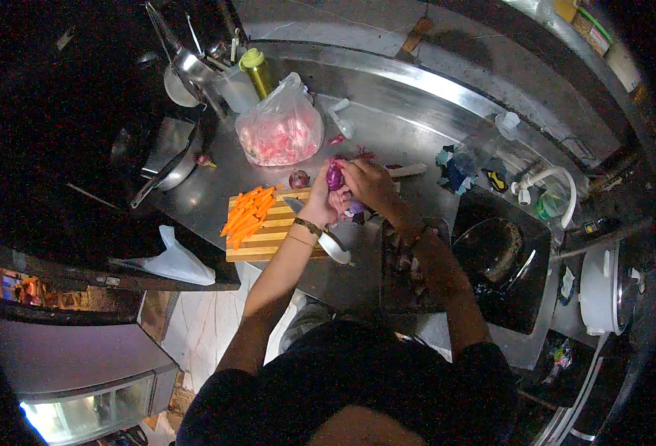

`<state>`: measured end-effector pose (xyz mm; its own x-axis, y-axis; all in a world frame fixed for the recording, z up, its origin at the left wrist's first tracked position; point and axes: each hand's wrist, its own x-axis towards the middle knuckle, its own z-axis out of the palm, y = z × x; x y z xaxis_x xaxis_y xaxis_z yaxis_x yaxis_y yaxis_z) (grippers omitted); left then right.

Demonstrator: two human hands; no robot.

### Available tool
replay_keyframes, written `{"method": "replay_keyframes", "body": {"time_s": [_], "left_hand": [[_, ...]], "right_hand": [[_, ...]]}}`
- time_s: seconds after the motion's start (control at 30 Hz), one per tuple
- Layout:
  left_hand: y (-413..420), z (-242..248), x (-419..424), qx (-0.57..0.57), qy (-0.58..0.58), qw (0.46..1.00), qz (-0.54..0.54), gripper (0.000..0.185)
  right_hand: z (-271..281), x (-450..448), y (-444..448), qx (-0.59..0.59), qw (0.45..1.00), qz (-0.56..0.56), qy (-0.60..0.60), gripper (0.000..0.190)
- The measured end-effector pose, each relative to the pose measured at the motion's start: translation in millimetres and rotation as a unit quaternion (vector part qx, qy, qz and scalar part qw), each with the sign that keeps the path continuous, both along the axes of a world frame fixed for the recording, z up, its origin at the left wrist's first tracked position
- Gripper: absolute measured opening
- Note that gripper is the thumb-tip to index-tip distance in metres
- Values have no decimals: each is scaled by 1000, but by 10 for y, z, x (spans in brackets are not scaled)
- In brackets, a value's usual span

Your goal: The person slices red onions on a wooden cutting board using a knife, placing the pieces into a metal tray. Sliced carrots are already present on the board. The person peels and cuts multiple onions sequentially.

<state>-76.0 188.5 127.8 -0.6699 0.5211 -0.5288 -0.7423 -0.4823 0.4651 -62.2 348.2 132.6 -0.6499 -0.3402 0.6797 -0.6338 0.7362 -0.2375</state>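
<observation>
A purple-red onion (pixel 335 176) rests in the fingers of my left hand (pixel 326 198), above the steel counter. My right hand (pixel 366 181) has its fingertips pinched against the upper right side of this onion. Below my left wrist lies a striped wooden cutting board (pixel 266 245) with a heap of carrot sticks (pixel 250 214) on its left side. A knife with a white handle (pixel 334 248) lies across the board's right part, its blade (pixel 293 204) partly hidden by my left forearm. Another red onion (pixel 299 179) sits just beyond the board. Onion skins (pixel 356 212) are scattered under and around my hands.
A clear plastic bag of pinkish contents (pixel 280 136) stands behind the board, beside a yellow-green bottle (pixel 257 72). At left is a metal pan (pixel 177 167). A sunken basin with a round dark pan or bowl (pixel 490 248) lies right, near a white hose (pixel 570 192).
</observation>
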Motion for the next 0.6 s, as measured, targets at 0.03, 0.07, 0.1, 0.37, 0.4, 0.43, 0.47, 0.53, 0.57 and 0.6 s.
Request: {"method": "replay_keyframes", "body": {"time_s": [0.03, 0.07, 0.1, 0.37, 0.4, 0.43, 0.47, 0.53, 0.57, 0.6], "left_hand": [[15, 21, -23, 6, -3, 1000, -5, 47], [26, 27, -17, 24, -3, 1000, -17, 46], [11, 20, -17, 40, 1, 999, -27, 46], [22, 117, 21, 11, -18, 1000, 5, 43], [38, 126, 38, 20, -16, 1000, -5, 42], [54, 135, 57, 30, -15, 999, -14, 41], [68, 147, 75, 39, -14, 999, -22, 40], [65, 147, 75, 44, -24, 999, -9, 38], [62, 147, 81, 46, -29, 999, -3, 37], [65, 157, 88, 43, -23, 999, -7, 36]], "right_hand": [[6, -8, 22, 0, 1000, 1, 3, 27], [3, -2, 41, 0, 1000, 3, 5, 25], [-7, -30, 43, -3, 1000, 6, 10, 24], [34, -130, 39, 142, 981, -30, 129, 11], [16, -144, 47, 153, 978, -39, 135, 10], [-7, -141, 56, 51, 994, -44, 82, 11], [-29, -138, 62, -52, 997, -48, 29, 12], [-54, -126, 54, -196, 979, -32, -55, 13], [-59, -121, 73, -237, 968, -15, -85, 14], [-49, -122, 94, -277, 954, 0, -113, 16]]}}
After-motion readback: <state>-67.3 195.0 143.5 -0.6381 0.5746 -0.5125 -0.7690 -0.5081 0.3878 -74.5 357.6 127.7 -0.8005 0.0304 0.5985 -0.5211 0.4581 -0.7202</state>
